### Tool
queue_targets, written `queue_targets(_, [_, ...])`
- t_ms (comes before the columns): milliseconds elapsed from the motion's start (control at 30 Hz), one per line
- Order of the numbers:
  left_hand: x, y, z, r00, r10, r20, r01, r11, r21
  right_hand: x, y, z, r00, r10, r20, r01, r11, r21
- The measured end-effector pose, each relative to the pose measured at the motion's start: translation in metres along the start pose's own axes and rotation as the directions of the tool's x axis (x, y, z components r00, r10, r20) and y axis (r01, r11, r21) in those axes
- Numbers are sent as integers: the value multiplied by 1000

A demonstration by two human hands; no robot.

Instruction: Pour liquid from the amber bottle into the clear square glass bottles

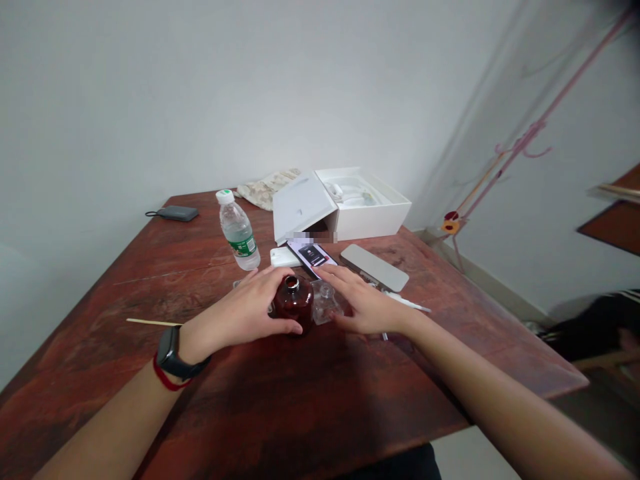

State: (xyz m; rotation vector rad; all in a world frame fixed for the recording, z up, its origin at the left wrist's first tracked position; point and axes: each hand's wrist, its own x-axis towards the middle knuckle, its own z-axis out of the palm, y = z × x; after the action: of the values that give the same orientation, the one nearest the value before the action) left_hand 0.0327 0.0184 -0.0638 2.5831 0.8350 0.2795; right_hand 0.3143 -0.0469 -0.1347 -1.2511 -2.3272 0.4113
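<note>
Head view: the brown bottle (300, 303) stands upright on the dark red wooden table (280, 407), near the middle of the frame and between the two hands. Its body is round-bellied, glossy and see-through dark brown, with pale highlights on the shoulder; the neck is short, with a bright rim and an uncapped mouth facing up.

Left hand (253, 303): curved around the bottle's left side, thumb across the lower front and fingers at the shoulder, thumb well apart from them; the bottle sits in that grip. Right hand (370, 303): fingers extended forward and close together, thumb spread away from them, beside a clear glass vessel (325, 307). Whether it touches the glass, cannot tell.

Visibility: the left hand covers the brown bottle's left side; its base is dark and merges with the tabletop. Contents, if any, not discernible. The clear vessel shows a small neck, but its outline is faint and its right side lies behind the right hand. Phone (313, 257): upper end blurred out by pixelation, lower end partly behind the right fingertips. White slender items (407, 302) past the right hand are partly covered, too small to identify. Both forearms are cut off by the frame.
</note>
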Motion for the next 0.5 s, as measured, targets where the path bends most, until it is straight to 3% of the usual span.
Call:
queue_targets(133, [-2,-8,-3,1000,-9,0,9,998,70,-1,0,-1,1000,1,-11,-1,1000,-1])
queue_targets(267, [-9,-23,-19,993,-85,83,67,977,204,-2,-3,-3,1000,17,-11,-17,1000,-15])
queue_targets(500, [-19,-51,-45,926,-338,167,265,898,350,0,-2,-1,1000,21,-5,-21,999,-32])
